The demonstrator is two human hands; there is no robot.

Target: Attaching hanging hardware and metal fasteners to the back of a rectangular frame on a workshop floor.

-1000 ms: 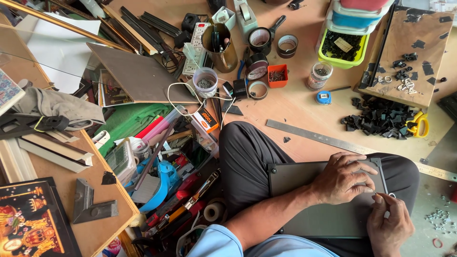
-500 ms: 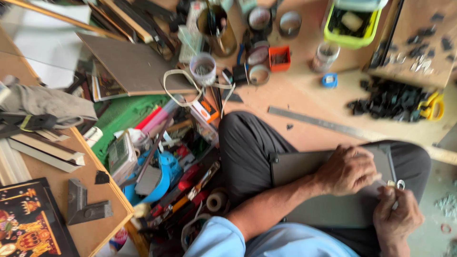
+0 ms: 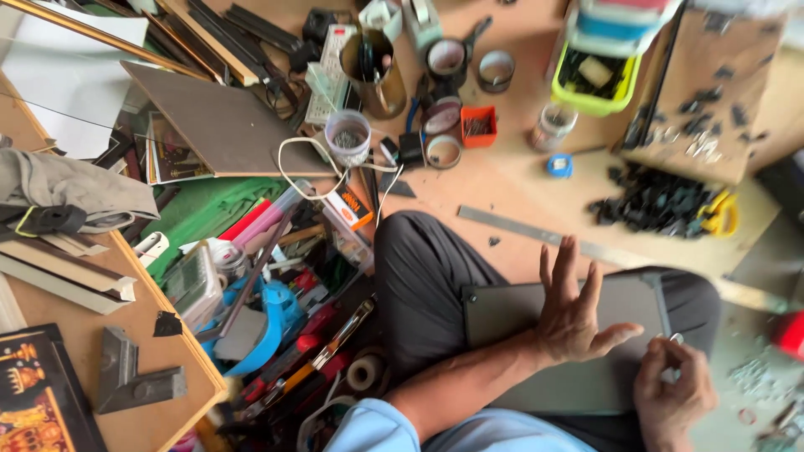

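Observation:
I sit cross-legged on the floor with a grey board [image 3: 519, 310] lying across my lap. My left hand [image 3: 574, 322] is over the board's middle, fingers spread and raised, with only the heel of the palm near the surface; it holds nothing. My right hand [image 3: 670, 398] is at the board's right edge, fingers curled around a small metal piece [image 3: 674, 339] whose tip shows above the fingertips. What the piece is cannot be made out.
A metal ruler [image 3: 536, 234] lies on the floor beyond my knee, with a pile of black clips [image 3: 653, 205] and a yellow-green box [image 3: 595, 84] farther off. Tools, a tape roll [image 3: 364, 372] and a brown board [image 3: 218, 125] crowd the left.
My left hand was pressed flat on the grey board; now its fingers are lifted and spread. My right hand stays at the board's right edge with the small metal piece.

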